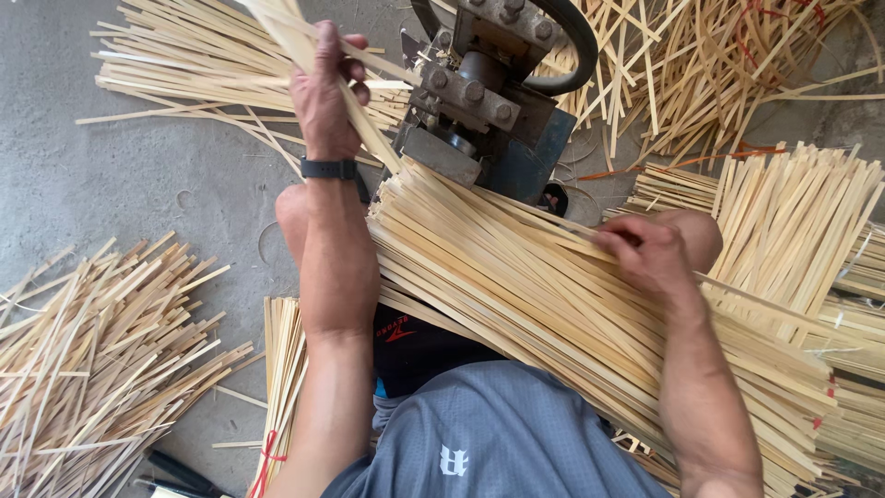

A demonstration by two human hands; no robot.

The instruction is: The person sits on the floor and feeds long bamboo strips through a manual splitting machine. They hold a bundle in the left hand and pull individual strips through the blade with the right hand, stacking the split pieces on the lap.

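here left hand (pixel 324 92) grips strips (pixel 304 37), right hand (pixel 645 254) on bundle (pixel 516 277).

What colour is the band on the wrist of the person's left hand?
Black: the wrist band sits just below the left hand, seen clearly in the head view.

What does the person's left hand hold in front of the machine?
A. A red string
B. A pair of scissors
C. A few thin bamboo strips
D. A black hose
C: the left hand is closed around a few thin bamboo strips that slant down toward the metal machine.
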